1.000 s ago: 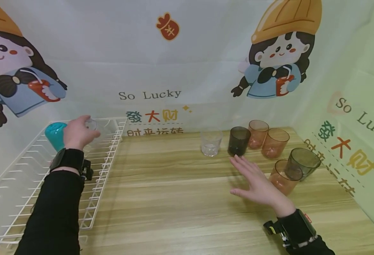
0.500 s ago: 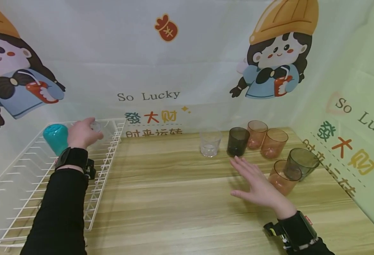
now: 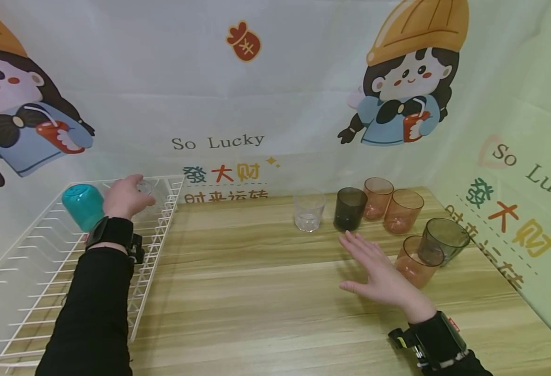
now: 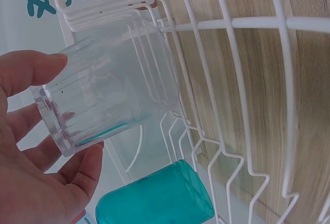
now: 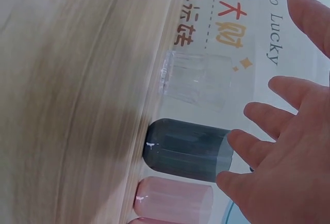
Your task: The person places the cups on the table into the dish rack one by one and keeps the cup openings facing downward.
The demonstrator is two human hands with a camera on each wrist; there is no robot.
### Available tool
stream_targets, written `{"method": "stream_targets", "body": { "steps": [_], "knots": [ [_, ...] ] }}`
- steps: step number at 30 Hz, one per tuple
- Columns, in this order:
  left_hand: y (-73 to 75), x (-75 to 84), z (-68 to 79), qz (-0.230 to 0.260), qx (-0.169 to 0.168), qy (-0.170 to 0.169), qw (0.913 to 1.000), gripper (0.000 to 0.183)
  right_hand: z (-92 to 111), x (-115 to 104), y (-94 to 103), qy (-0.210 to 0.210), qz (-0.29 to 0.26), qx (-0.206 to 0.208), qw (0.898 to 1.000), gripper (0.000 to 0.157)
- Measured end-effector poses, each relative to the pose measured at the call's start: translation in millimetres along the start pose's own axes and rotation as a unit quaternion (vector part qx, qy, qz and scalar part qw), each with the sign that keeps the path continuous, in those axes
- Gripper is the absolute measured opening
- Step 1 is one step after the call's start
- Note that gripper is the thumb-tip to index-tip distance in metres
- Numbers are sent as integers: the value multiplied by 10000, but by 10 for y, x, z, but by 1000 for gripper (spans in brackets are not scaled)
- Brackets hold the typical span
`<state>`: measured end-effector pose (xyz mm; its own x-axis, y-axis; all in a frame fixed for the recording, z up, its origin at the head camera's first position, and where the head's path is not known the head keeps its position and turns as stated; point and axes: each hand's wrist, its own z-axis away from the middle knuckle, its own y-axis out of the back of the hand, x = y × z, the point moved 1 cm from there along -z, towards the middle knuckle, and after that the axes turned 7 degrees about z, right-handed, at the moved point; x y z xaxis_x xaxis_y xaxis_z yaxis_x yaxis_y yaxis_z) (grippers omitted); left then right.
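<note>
My left hand (image 3: 127, 197) holds a clear glass (image 4: 111, 84) by its thick base, thumb on one side and fingers on the other. The glass is upside down, its mouth at the wires of the white rack (image 4: 234, 79). Beside it in the rack lies a teal cup (image 3: 83, 207), bottom up. My right hand (image 3: 374, 274) hovers over the table with fingers spread, holding nothing. Its fingertips are near a dark grey glass (image 3: 350, 209); in the right wrist view they overlap that glass's rim.
Left of the dark glass stands another clear glass (image 3: 308, 211). To the right are pink glasses (image 3: 377, 198) and an olive-tinted glass (image 3: 446, 237), all upright on the wooden table (image 3: 237, 292). A printed curtain (image 3: 299, 104) hangs behind.
My left hand has shifted slightly right within the rack with the clear glass, and more of the teal cup shows. My right hand stays in place.
</note>
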<state>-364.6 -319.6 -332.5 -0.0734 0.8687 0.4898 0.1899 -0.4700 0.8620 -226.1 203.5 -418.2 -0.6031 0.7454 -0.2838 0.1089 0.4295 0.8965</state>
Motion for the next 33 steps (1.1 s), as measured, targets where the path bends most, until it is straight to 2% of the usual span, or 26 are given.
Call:
{"method": "stream_targets", "body": {
  "steps": [15,27,33],
  "knots": [
    [-29,75,26,110,68,-52,9999,63,33,-33,-8,-44,78,-61,9999,91],
    [6,71,60,7,-123,-81,9999,63,25,-32,9,-22,65,-70,10000,90],
    [62,68,60,25,-314,-230,9992,69,8,-47,30,-3,99,-35,9999,90]
  ]
}}
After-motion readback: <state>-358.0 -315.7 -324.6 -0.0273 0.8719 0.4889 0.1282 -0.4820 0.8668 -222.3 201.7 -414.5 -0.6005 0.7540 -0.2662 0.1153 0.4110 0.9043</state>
